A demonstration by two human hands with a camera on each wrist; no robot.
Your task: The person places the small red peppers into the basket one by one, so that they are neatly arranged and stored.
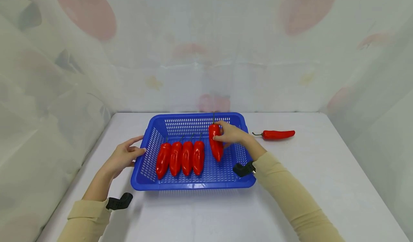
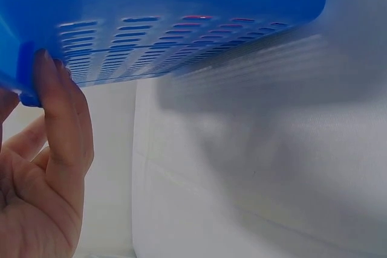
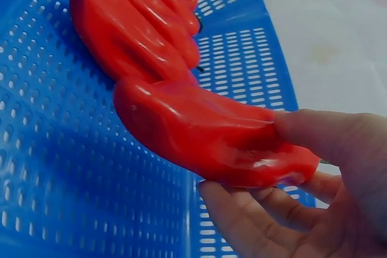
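My right hand [image 1: 230,133] pinches a red chili pepper [image 1: 215,143] near its stem end, thumb on one side and fingers on the other. It is held inside the blue plastic basket [image 1: 193,186], stem pointing away. Several more red peppers [image 1: 182,159] lie side by side in the basket's left half, tips toward me. In the right wrist view the held pepper [image 3: 199,131] overlaps the nearest lying pepper [image 3: 124,31]. My left hand [image 1: 124,156] grips the basket's left rim; in the left wrist view its fingers [image 2: 63,113] reach under the lip.
One more red pepper [image 1: 278,134] lies on the white table [image 1: 306,184] to the right of the basket, its stem toward the basket. Patterned pale sheeting [image 1: 200,55] hangs behind the table and along both sides.
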